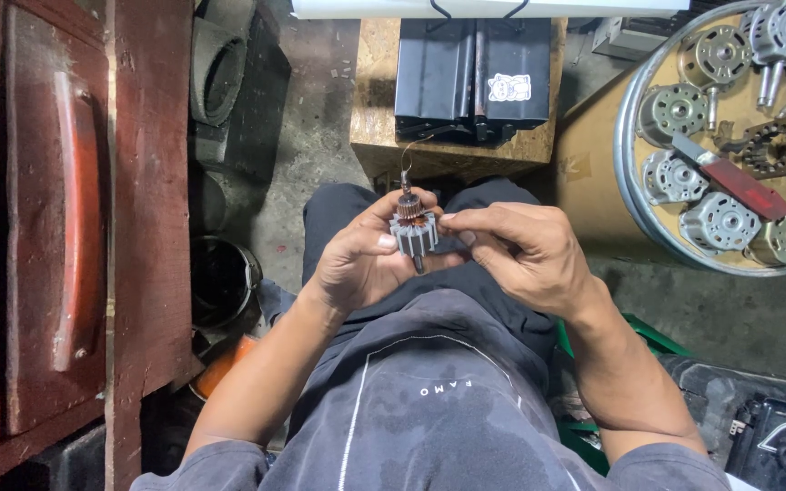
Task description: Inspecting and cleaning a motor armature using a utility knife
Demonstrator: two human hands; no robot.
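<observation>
Steel rotor (413, 232) sits upright over lap, cupped in left hand (361, 264); right hand (516, 250) fingertips pinch its side. Best keep left grip firm, work wire gently, avoid nicking copper windings.

rotor (413, 233) between both hands, over lap | block (452, 136) ahead | tray (628, 164) right | bench (56, 227) left

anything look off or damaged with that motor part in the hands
No clear damage shows on the small motor armature, held upright in the left hand with the right hand pinching beside it. One oddity: a thin loose wire curls up from its top end, unattached. Finer damage is too small to tell.
</observation>
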